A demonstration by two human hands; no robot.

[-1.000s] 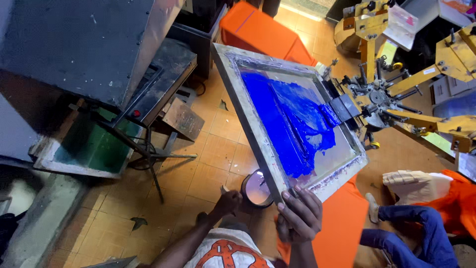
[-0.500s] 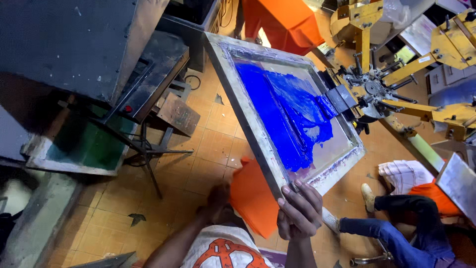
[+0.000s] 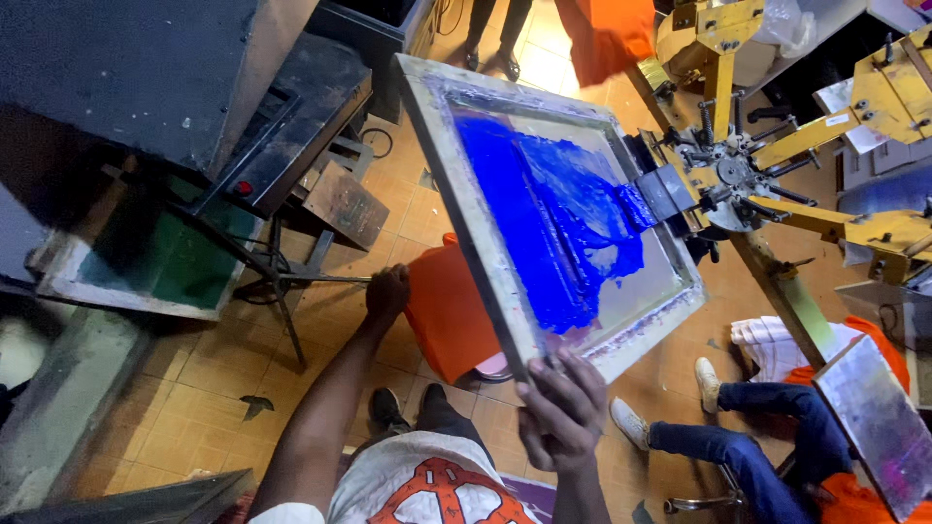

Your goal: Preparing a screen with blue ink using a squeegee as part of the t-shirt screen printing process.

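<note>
My right hand grips the near corner of the stiff, tilted printing screen, wet blue ink making its mesh slippery, while my left hand pinches the soft orange cloth beneath it.

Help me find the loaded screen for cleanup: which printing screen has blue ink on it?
The raised screen gripped at its near edge by the right hand; the other screen, lower left, shows green instead.

Single head camera, looking steeply down, close over raised printing screen; floor beyond.
</note>
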